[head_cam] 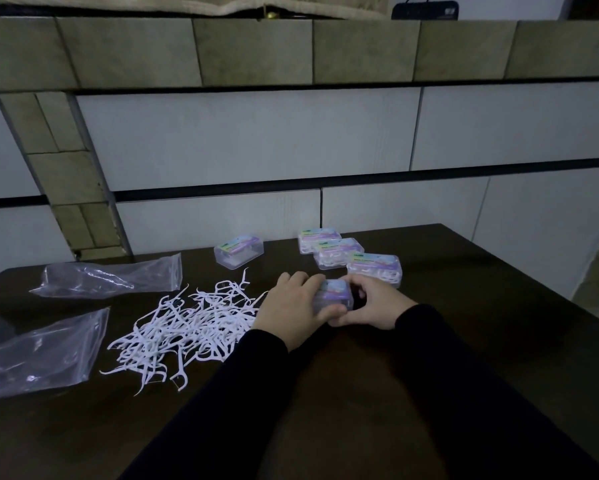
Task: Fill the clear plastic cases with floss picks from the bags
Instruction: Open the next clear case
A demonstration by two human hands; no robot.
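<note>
A clear plastic case (333,295) with a coloured label sits on the dark table between both hands. My left hand (291,310) grips its left side, fingers curled over the top. My right hand (370,306) holds its right end. A heap of white floss picks (187,323) lies just left of my left hand. Three cases (339,252) filled with white picks stand in a row behind my hands. One more closed case (238,251), which looks empty, stands apart at the back. Two clear plastic bags (38,348) (111,277) lie flat at the left.
The dark wooden table (464,341) ends at a tiled wall behind and drops off at the right edge. My dark sleeves cross the near half of the table.
</note>
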